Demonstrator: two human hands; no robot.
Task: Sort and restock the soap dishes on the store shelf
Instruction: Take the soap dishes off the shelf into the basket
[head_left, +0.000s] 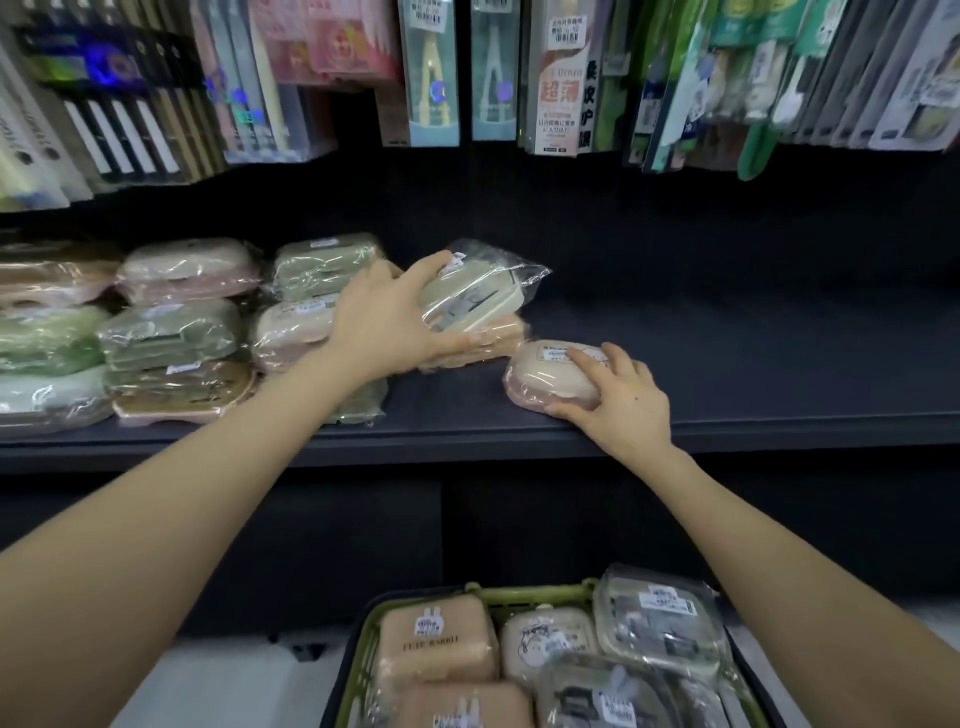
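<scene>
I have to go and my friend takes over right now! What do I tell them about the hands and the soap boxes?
Left hand: grips the bagged cream soap dish, tilted, at the right end of the stacks.
Right hand: holds the pink soap dish, which rests on the shelf apart from the stacks.
Done: stacked dishes fill the shelf's left side.
Left: place these two, then shelve the dishes waiting in the green basket below.

The right half of the shelf (769, 358) lies bare to the far wall, free for a reach. Stacked soap dishes (171, 332) crowd the left; a bagged soap dish (478, 296) and pink soap dish (545, 382) block the middle. Hanging packets (566, 78) overhang above.
</scene>
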